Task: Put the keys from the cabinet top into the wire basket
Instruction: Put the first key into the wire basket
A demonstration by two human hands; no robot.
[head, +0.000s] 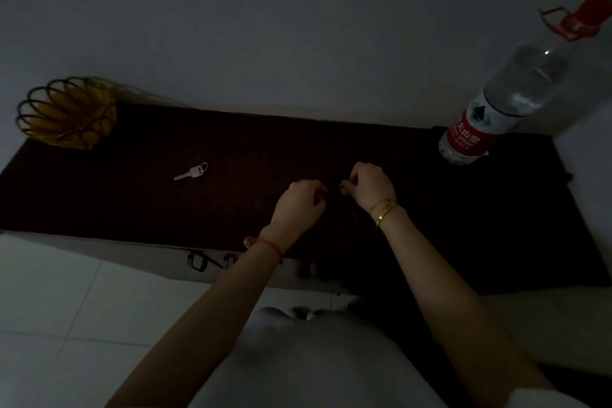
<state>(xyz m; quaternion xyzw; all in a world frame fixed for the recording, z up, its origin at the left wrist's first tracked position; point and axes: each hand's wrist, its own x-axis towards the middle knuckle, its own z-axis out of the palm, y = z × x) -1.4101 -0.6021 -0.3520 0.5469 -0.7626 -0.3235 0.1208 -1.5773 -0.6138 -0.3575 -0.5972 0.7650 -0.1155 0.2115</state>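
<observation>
A small silver key point(191, 171) on a ring lies on the dark cabinet top point(132, 195), left of centre. The wire basket point(66, 113), with black petal-shaped loops and a yellow inside, stands at the far left corner. My left hand point(299, 204) and my right hand point(371, 185) are close together over the middle of the top, fingers curled and pinched toward each other. Something small and dark sits between the fingertips; the scene is too dim to tell what it is.
A large clear water bottle point(490, 109) with a red label and red cap handle stands at the far right corner. A white wall runs behind the cabinet. Pale floor tiles point(66, 325) lie in front, below left.
</observation>
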